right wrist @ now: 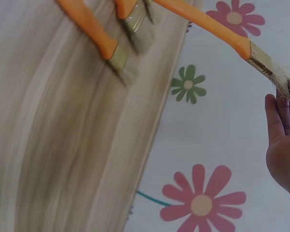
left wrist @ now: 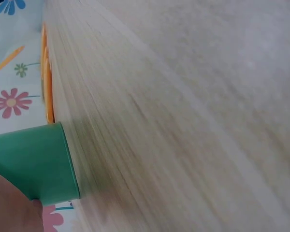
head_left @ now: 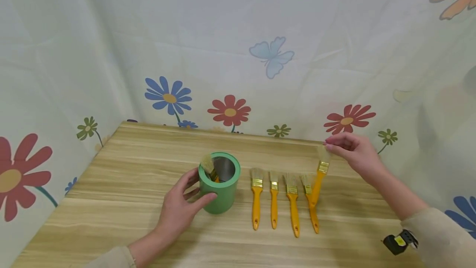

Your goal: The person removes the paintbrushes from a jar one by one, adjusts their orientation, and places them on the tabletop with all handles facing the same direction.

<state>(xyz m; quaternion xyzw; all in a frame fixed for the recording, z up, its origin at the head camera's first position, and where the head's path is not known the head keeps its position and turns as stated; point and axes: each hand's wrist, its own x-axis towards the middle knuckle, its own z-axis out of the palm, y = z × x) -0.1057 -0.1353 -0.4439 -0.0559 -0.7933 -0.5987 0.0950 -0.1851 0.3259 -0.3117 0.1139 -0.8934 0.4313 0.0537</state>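
Observation:
My left hand (head_left: 180,206) grips the left side of a green can (head_left: 220,195), thumb in front and fingers behind. The can is upright with its mouth facing up. Inside it a paintbrush (head_left: 209,166) leans on the left rim, bristles up. At the right, my right hand (head_left: 355,152) pinches another paintbrush (head_left: 318,181) by its bristle tips, so its yellow-orange handle hangs downward. In the right wrist view the bristles (right wrist: 279,79) meet the fingers. The held handle's end overlaps the rightmost brush of the row (head_left: 312,210); whether they touch I cannot tell.
Several yellow-handled paintbrushes lie side by side between can and right hand, bristles away from me, among them a wide one (head_left: 256,197) and a narrow one (head_left: 274,202). The wood-grain table (head_left: 148,164) ends at a flowered cloth backdrop (head_left: 208,44).

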